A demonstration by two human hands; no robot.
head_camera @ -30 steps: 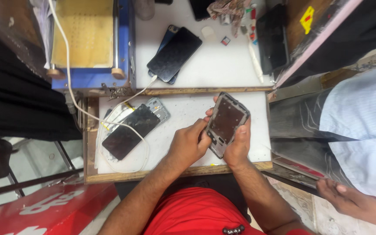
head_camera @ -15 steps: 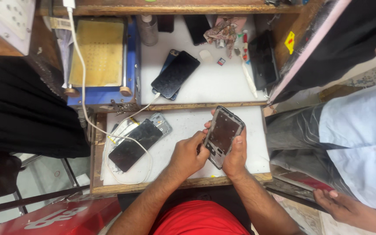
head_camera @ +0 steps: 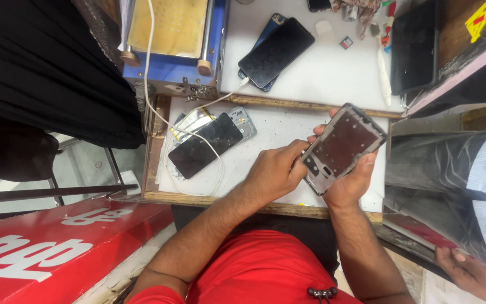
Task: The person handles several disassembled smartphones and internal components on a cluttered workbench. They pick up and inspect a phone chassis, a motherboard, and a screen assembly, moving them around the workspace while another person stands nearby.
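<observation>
Phone frame [head_camera: 341,147] held over the tabletop [head_camera: 288,132].
The right hand [head_camera: 349,183] grips the frame from beneath, tilted; the left hand [head_camera: 274,171] pinches its lower edge. A black screen [head_camera: 205,145] and white cable [head_camera: 167,121] lie to the left.

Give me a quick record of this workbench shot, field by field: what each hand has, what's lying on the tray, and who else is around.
right hand: holds an opened phone frame, tilted, above the tray
left hand: fingers at the frame's lower end
tray: white top, wooden rim
on tray: dark phone lying on metal frames, white cable across it
upper bench: two stacked dark phones, blue machine with a yellow pad
nearby: another person's hand, bottom right
</observation>
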